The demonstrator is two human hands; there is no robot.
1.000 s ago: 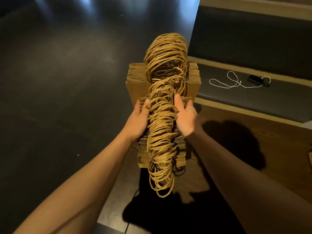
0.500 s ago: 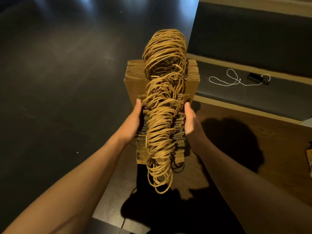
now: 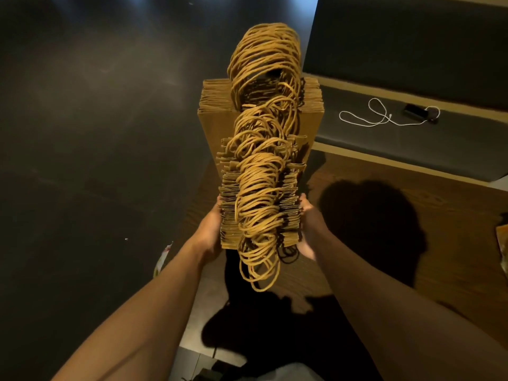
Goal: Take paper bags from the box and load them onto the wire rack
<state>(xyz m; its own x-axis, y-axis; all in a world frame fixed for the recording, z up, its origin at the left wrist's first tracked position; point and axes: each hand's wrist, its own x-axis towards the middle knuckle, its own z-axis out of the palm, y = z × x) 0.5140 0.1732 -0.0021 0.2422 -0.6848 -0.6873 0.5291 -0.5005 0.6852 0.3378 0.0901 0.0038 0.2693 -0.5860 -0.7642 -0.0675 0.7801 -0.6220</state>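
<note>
A thick stack of folded brown paper bags [image 3: 228,215] stands on edge in the middle of the view, its twisted paper handles [image 3: 261,188] bunched in a long tangle along the top. Behind it rises a taller, wider stack of the same bags [image 3: 214,125]. My left hand [image 3: 211,232] holds the near stack's left side and my right hand [image 3: 309,229] holds its right side; the fingers of both are hidden behind the bags. No box and no wire rack are in view.
A dark bench seat [image 3: 412,144] with a wooden edge runs at the right, carrying a white cable [image 3: 368,118] and a small black device [image 3: 416,111]. Wooden flooring [image 3: 384,270] lies under my arms. A dark glossy floor [image 3: 96,133] fills the left.
Both hands slid back along the sides of the near stack toward me, from its far end to its near end. The stack now sits higher in view.
</note>
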